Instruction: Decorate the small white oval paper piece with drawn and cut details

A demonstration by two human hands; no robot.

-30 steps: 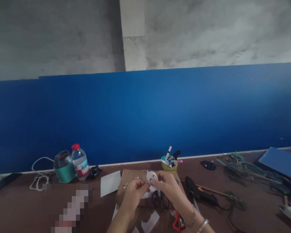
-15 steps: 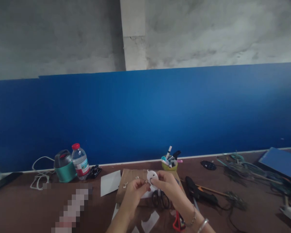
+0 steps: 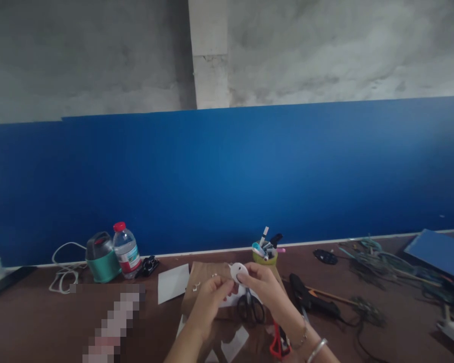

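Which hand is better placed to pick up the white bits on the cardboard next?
Probably the left hand: the white bits lie closer to it, while the right hand holds the white disc. Whether the left also pinches something is unclear.

And there's the right wrist (image 3: 295, 326), sporting a thin chain-like bracelet (image 3: 304, 337), a smooth silvery bangle (image 3: 318, 349) gleaming at its four o'clock!

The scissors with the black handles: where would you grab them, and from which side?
I'd take the scissors by their two handle loops, coming from the person's near side. Both loops show fully and face the person, while the blades point away and their tips are hidden. The left hand and right hand flank them, so reaching in from either side would probably be tighter.
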